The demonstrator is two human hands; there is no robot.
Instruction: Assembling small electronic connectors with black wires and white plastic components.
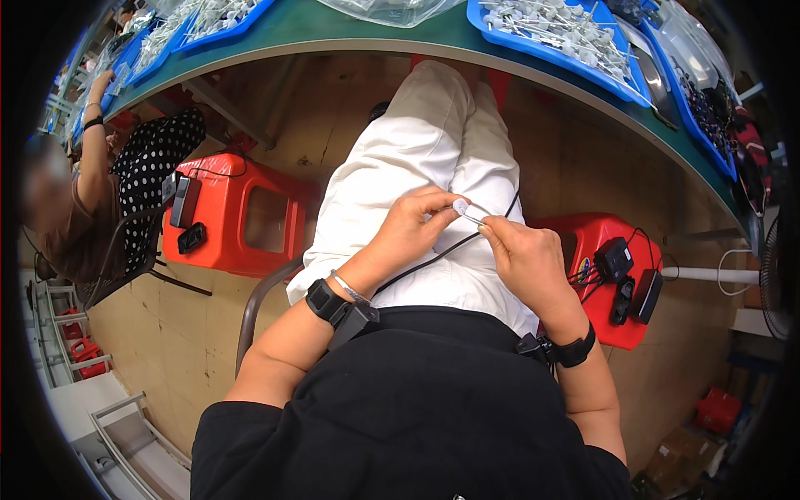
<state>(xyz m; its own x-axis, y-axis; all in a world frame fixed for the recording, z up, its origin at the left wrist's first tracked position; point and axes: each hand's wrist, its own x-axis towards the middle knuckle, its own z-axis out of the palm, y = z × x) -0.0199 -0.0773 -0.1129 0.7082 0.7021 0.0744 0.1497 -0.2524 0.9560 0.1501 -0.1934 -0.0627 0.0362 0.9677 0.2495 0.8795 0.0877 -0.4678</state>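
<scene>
Above my white-trousered lap, my left hand (408,225) pinches a small white round-headed piece (460,206) between thumb and fingertips. My right hand (527,254) is closed on a thin, shiny stem (472,219) that runs up to the white piece. Whether stem and head are one part or two I cannot make out. Both hands are close together, the right slightly nearer to me. A black cable (442,254) crosses my lap beneath them.
A green table (333,32) curves ahead, bearing a blue tray (550,56) of white stemmed pieces (554,29). Red stools flank me, the left (229,212) and right (596,321) holding black devices. Another person (96,200) sits at left. A fan (775,279) stands far right.
</scene>
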